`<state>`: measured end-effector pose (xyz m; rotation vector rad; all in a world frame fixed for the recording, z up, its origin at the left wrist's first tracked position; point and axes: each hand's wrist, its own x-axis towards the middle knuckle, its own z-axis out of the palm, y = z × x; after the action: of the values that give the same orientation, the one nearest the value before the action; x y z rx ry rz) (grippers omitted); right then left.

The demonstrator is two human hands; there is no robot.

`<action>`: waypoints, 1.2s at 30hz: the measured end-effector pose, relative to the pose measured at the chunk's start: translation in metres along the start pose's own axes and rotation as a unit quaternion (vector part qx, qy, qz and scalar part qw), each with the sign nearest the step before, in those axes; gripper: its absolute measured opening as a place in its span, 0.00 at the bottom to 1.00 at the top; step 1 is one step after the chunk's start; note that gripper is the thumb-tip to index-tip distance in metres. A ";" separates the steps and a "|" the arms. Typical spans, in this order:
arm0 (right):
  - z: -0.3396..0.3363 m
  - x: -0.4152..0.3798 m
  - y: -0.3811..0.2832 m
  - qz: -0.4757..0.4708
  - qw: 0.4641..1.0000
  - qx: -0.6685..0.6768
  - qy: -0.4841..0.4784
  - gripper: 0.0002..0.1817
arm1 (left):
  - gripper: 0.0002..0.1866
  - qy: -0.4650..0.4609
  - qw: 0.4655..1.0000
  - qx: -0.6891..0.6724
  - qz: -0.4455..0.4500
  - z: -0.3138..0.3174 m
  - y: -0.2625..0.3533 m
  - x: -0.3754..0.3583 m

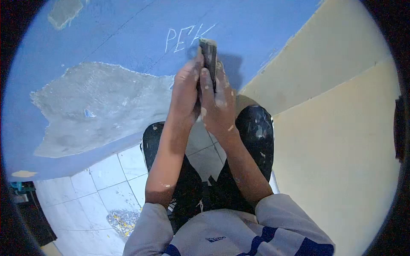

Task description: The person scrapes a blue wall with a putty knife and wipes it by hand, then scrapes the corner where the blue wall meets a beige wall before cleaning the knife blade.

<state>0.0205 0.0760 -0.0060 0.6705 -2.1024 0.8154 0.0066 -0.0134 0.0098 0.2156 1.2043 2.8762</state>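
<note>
A dark, narrow block [208,55] with a pale, dusty end is held up in front of the blue wall [141,38], close to or against it; its exact kind I cannot make out. My left hand [184,87] grips its left side. From the right, my right hand [221,96] closes round it, fingers lying along its length and spotted with pale paint or filler. White scratched letters [183,38] mark the wall just left of the block's top. Left of my hands, a large grey patch [102,106] shows bare plaster with ragged edges.
A cream wall [341,106] meets the blue one on the right. White floor tiles [85,192] lie below, with a heap of silvery and yellow debris [124,222]. Dark objects [34,213] stand at the far left. My knees [256,132] are bent close to the wall.
</note>
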 end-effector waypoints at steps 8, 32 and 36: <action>0.030 -0.009 0.007 0.091 0.988 0.070 0.107 0.18 | 0.12 0.086 0.993 0.073 -0.029 0.000 -0.004 0.004; 0.022 -0.001 0.017 0.136 0.984 0.111 0.033 0.22 | 0.17 0.029 0.997 0.057 -0.031 -0.001 -0.011 0.005; 0.027 0.000 0.009 0.134 0.981 0.120 0.078 0.15 | 0.14 0.025 0.998 0.052 -0.029 0.002 -0.003 0.002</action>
<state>0.0015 0.0624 -0.0221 0.4344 -1.9939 1.2464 0.0043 -0.0099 0.0092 0.1073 1.3457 2.7886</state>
